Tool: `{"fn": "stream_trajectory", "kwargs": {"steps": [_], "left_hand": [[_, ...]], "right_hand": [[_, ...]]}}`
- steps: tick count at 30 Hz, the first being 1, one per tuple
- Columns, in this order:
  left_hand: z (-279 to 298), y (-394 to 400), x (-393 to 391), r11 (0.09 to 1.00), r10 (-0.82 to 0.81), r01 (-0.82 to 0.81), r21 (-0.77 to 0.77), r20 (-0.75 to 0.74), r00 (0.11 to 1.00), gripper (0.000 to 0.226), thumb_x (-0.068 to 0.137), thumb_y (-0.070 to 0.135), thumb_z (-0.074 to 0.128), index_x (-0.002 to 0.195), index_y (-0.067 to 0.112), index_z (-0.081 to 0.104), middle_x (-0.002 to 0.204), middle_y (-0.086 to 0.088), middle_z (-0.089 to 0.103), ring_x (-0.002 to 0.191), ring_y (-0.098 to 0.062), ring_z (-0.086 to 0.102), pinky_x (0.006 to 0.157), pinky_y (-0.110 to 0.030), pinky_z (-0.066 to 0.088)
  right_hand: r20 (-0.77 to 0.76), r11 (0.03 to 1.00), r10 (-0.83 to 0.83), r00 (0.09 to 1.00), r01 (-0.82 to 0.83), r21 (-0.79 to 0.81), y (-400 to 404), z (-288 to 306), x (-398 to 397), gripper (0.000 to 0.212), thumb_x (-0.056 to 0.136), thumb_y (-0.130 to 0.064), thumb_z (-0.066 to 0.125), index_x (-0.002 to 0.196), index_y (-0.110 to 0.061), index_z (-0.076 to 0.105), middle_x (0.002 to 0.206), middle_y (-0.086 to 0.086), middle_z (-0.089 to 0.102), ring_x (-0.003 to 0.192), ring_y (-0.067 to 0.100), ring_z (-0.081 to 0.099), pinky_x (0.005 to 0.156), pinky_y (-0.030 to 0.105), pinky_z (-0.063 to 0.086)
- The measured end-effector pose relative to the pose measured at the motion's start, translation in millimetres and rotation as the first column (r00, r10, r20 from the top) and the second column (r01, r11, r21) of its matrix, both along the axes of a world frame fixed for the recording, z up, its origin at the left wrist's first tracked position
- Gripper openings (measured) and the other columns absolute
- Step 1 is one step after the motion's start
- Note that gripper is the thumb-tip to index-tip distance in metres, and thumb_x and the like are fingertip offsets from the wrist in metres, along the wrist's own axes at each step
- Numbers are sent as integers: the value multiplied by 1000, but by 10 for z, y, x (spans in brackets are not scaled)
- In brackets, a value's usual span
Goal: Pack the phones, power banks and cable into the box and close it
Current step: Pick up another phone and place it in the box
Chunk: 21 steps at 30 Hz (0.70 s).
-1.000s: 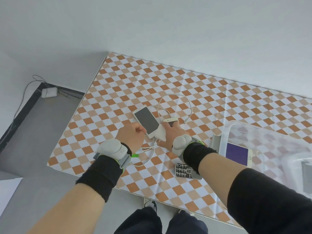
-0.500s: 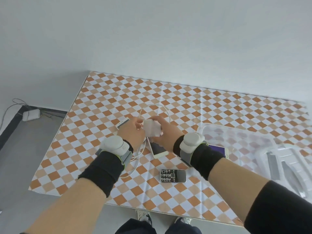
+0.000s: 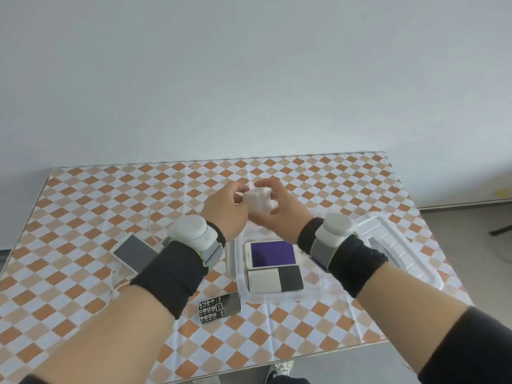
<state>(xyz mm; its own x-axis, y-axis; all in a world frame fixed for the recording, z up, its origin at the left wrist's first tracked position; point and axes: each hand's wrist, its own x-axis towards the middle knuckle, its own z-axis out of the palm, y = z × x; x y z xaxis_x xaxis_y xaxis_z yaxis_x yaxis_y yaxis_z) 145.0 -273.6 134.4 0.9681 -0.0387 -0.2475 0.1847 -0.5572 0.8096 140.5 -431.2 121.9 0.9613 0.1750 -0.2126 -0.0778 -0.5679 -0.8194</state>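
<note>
Both my hands hold a small white power bank point(image 3: 258, 202) in the air above the far end of the clear plastic box point(image 3: 232, 261); my left hand point(image 3: 223, 207) grips its left side, my right hand point(image 3: 279, 214) its right. Inside the box lie a white phone with a purple screen point(image 3: 273, 254) and a white-and-black power bank point(image 3: 275, 279). A white phone point(image 3: 133, 252) and a white cable point(image 3: 155, 220) lie on the table to the left. A black keypad phone point(image 3: 219, 306) lies in front of the box.
The clear box lid point(image 3: 393, 245) lies on the table right of the box. The checkered tablecloth point(image 3: 83, 206) covers the table; its near edge runs just below my forearms. A wall stands behind the table.
Both hands lifted the white power bank off the table and carried it rightward over the box. The view has swung right and up, so the box now lies under my wrists.
</note>
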Motion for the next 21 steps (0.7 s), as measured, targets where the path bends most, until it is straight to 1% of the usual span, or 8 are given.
{"fn": "stream_trajectory", "kwargs": {"steps": [2, 4, 6, 8, 11, 15, 18, 21], "left_hand": [[-48, -156, 16, 999, -49, 50, 8, -14, 999, 24, 84, 27, 50, 106, 35, 55, 99, 7, 68, 85, -16, 67, 80, -39, 57], [-129, -384, 31, 993, -102, 104, 64, -31, 994, 26, 88, 22, 47, 110, 32, 56, 102, 6, 69, 85, -13, 66, 75, -33, 56], [-205, -480, 17, 984, -138, 141, 107, -36, 990, 29, 90, 20, 45, 115, 31, 54, 107, 5, 68, 90, -14, 65, 73, -28, 52], [-293, -636, 2, 982, -148, 154, 110, -59, 987, 32, 89, 18, 44, 119, 30, 52, 107, 6, 67, 95, -16, 64, 75, -31, 53], [-422, -780, -28, 982, -143, 153, 106, -103, 984, 34, 88, 16, 44, 118, 29, 52, 100, 10, 65, 93, -15, 63, 80, -35, 53], [-609, -863, -50, 972, -151, 172, 157, -137, 979, 31, 89, 16, 43, 114, 29, 54, 96, 11, 65, 88, -12, 61, 76, -28, 49], [-723, -893, -78, 970, -145, 175, 168, -181, 973, 31, 88, 13, 42, 112, 27, 55, 96, 11, 63, 90, -13, 60, 76, -25, 44], [-831, -895, -121, 973, -108, 149, 179, -220, 970, 31, 88, 12, 42, 111, 28, 56, 97, 10, 62, 83, -8, 59, 62, -18, 41]], "right_hand": [[-5, 998, -8, 1000, 8, -69, -227, -24, 1, 78, 76, -39, 78, 137, -37, 30, 126, -6, 51, 95, 15, 65, 71, 25, 56], [-7, 985, 4, 1000, -6, -173, -520, -69, -4, 86, 74, -37, 80, 141, -29, 27, 132, -5, 49, 102, 16, 61, 74, 20, 51], [-23, 959, 38, 999, -43, -279, -682, -114, -25, 87, 73, -39, 79, 143, -25, 30, 136, -6, 49, 108, 17, 57, 84, 27, 51], [-45, 915, 85, 995, -96, -393, -890, -196, -56, 84, 72, -38, 78, 142, -26, 34, 135, -7, 51, 113, 17, 54, 93, 35, 50], [-137, 818, 204, 969, -245, -520, -1069, -381, -113, 82, 72, -31, 78, 142, -27, 35, 133, -5, 48, 116, 21, 50, 96, 39, 48], [-223, 662, 365, 904, -420, -621, -1130, -632, -156, 81, 72, -27, 79, 141, -26, 35, 131, -2, 47, 115, 22, 51, 82, 30, 44], [-319, 553, 442, 838, -535, -639, -1137, -745, -140, 79, 71, -29, 83, 136, -22, 39, 124, 0, 49, 110, 24, 53, 79, 32, 44], [-421, 409, 477, 772, -619, -670, -1126, -875, -103, 72, 75, -27, 82, 133, -18, 40, 121, 5, 52, 105, 26, 55, 81, 37, 50]]}}
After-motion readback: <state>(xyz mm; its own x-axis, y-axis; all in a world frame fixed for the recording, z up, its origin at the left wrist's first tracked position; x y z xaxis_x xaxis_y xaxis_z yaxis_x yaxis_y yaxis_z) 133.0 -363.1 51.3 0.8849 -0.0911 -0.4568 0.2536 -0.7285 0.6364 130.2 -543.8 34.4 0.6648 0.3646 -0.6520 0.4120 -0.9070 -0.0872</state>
